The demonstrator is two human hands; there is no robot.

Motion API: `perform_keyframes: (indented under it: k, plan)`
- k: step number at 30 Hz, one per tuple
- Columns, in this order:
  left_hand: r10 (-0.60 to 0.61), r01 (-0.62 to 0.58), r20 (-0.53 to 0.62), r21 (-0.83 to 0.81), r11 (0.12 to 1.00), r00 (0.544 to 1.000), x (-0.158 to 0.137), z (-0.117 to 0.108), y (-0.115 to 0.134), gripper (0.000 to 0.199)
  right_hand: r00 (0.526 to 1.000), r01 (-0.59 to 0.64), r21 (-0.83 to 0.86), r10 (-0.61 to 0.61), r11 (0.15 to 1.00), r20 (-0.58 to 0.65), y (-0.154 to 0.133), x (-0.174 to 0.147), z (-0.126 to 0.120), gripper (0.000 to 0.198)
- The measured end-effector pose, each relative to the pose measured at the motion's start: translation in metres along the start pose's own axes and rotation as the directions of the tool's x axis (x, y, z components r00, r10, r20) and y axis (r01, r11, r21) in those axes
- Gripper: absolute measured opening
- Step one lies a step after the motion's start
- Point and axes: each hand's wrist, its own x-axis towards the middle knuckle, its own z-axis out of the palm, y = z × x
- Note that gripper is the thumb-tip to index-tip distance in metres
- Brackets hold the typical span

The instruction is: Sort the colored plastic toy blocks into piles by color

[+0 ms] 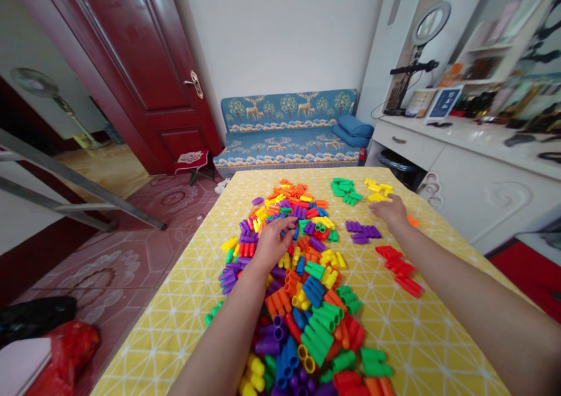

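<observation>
A long heap of plastic tube-shaped building pieces (314, 291) in several colours lies down the middle of the table. My left hand (275, 239) is over the heap, fingers bent and thumb apart from them; a blue piece shows beside the fingertips. At the right, my right hand (390, 211) is low over the table with fingers extended, just below a small group of yellow pieces (377, 190). An orange piece (412, 221) lies beside its wrist. Separate groups nearby are green pieces (346, 190), purple pieces (363, 231) and red pieces (398, 269).
A yellow patterned cloth (175, 326) covers the table. Beyond its far edge is a blue sofa (284, 142). A white dresser (482, 180) with a ring light (432, 23) is at right. To the left are a red door (131, 51) and a small stool (193, 161).
</observation>
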Motion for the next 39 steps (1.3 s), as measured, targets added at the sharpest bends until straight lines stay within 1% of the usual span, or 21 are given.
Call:
perform_keyframes:
  k: [2,3,5,7,9,12,13,14,15,17,19,22,24,27,28,30,33,35,36,39]
  plan:
    - [-0.004,0.004,0.033,0.017,1.000,0.999,-0.001,0.001,-0.002,0.031,0.999,0.043,-0.037,-0.044,0.998,-0.010,0.006,-0.016,0.005,0.050]
    - [-0.007,0.005,0.055,0.029,1.000,0.998,-0.001,0.001,-0.003,0.029,0.997,0.075,-0.065,-0.075,0.995,0.009,0.007,-0.025,0.009,0.043]
    - [-0.010,0.004,0.099,0.056,0.998,0.995,-0.002,0.003,-0.005,0.026,0.983,0.160,-0.127,-0.147,0.979,0.108,0.005,-0.046,0.017,0.031]
    - [-0.011,0.001,0.134,0.073,0.997,0.991,-0.004,0.004,-0.007,0.025,0.947,0.260,-0.173,-0.216,0.950,0.238,-0.001,-0.066,0.026,0.028]
    - [-0.013,0.000,0.154,0.079,0.997,0.988,-0.005,0.004,-0.008,0.025,0.883,0.383,-0.177,-0.303,0.906,0.358,-0.008,-0.082,0.037,0.027]
    - [-0.016,0.001,0.167,0.089,0.996,0.986,-0.005,0.004,-0.007,0.025,0.740,0.587,-0.161,-0.445,0.793,0.505,-0.012,-0.097,0.056,0.031]
    - [-0.015,-0.001,0.170,0.090,0.996,0.985,-0.005,0.004,-0.006,0.025,0.702,0.633,-0.165,-0.471,0.756,0.534,-0.013,-0.100,0.062,0.035]
    - [-0.013,-0.002,0.173,0.090,0.996,0.985,-0.005,0.004,-0.006,0.024,0.679,0.662,-0.178,-0.483,0.728,0.553,-0.012,-0.101,0.068,0.039]
    - [-0.012,-0.003,0.175,0.087,0.996,0.984,-0.005,0.004,-0.006,0.024,0.670,0.678,-0.197,-0.485,0.708,0.562,-0.012,-0.102,0.075,0.044]
    - [-0.009,-0.005,0.179,0.081,0.997,0.984,-0.004,0.004,-0.007,0.025,0.676,0.680,-0.245,-0.461,0.691,0.575,-0.011,-0.101,0.087,0.050]
    - [-0.006,-0.008,0.178,0.077,0.997,0.984,-0.004,0.004,-0.009,0.025,0.692,0.667,-0.316,-0.404,0.674,0.598,-0.012,-0.101,0.097,0.055]
    - [-0.023,0.012,0.163,0.073,0.997,0.986,-0.004,0.005,-0.011,0.029,0.707,0.656,-0.404,-0.334,0.637,0.623,-0.017,-0.105,0.108,0.056]
    - [-0.050,0.039,0.151,0.075,0.996,0.987,-0.005,0.006,-0.012,0.038,0.692,0.674,-0.413,-0.327,0.612,0.644,-0.022,-0.112,0.110,0.047]
    - [-0.057,0.046,0.148,0.075,0.996,0.987,-0.006,0.006,-0.010,0.051,0.626,0.731,-0.352,-0.367,0.585,0.688,-0.029,-0.129,0.108,0.031]
    - [-0.048,0.038,0.154,0.071,0.997,0.987,-0.006,0.005,-0.009,0.054,0.605,0.741,-0.317,-0.382,0.592,0.699,-0.031,-0.135,0.108,0.028]
    - [-0.029,0.021,0.152,0.055,0.998,0.988,-0.006,0.005,-0.008,0.056,0.579,0.731,-0.234,-0.401,0.641,0.710,-0.035,-0.144,0.107,0.026]
    - [-0.004,0.001,0.097,0.033,0.999,0.995,-0.004,0.002,-0.005,0.051,0.577,0.655,-0.102,-0.409,0.749,0.707,-0.039,-0.154,0.107,0.024]
    - [0.004,-0.004,0.042,0.009,1.000,0.999,-0.004,-0.001,-0.002,0.044,0.582,0.600,-0.029,-0.411,0.799,0.701,-0.040,-0.160,0.106,0.023]
    - [-0.004,0.004,0.012,-0.015,1.000,1.000,-0.003,-0.003,-0.001,0.040,0.577,0.578,0.002,-0.410,0.816,0.707,-0.040,-0.163,0.105,0.022]
    - [-0.086,0.073,-0.092,-0.135,0.988,0.992,-0.003,-0.005,0.002,0.029,0.529,0.499,0.109,-0.402,0.860,0.747,-0.043,-0.172,0.098,0.021]
